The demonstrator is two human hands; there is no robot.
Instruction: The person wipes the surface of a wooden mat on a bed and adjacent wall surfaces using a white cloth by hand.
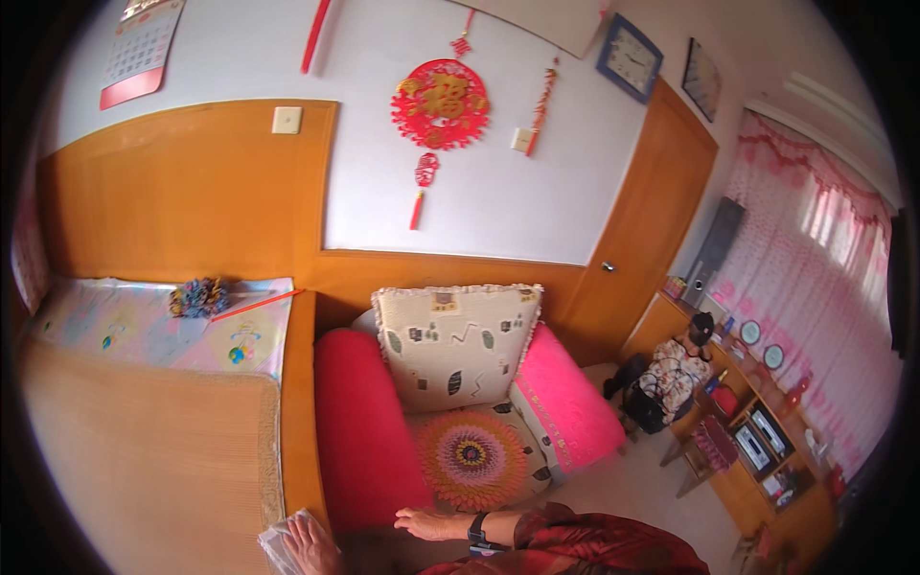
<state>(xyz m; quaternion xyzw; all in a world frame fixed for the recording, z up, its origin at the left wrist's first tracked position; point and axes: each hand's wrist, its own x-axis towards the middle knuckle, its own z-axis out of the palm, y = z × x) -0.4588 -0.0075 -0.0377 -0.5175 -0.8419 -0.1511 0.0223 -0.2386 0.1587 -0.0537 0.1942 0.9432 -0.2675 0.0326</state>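
Note:
At the lower edge, my left hand [314,548] presses down over a crumpled whitish cloth [276,544], holding it against the corner of the bed. Its fingers lie over the cloth, near the bed's wooden side rail [303,422]. To the right, my right hand [426,523] hovers before the front of a pink armchair [369,431], holding nothing, with its fingers stretched out leftward. A dark watch is on that wrist, and a dark red patterned sleeve covers the forearm. A tan woven mat [144,422] covers the near part of the bed.
A multicoloured fluffy bundle [198,298] and a thin red stick [257,305] lie on the bed's patterned sheet. The armchair bears a cream cushion [458,335] and a round crocheted mat [471,458]. Another person [671,379] sits by a wooden cabinet [815,508] at right.

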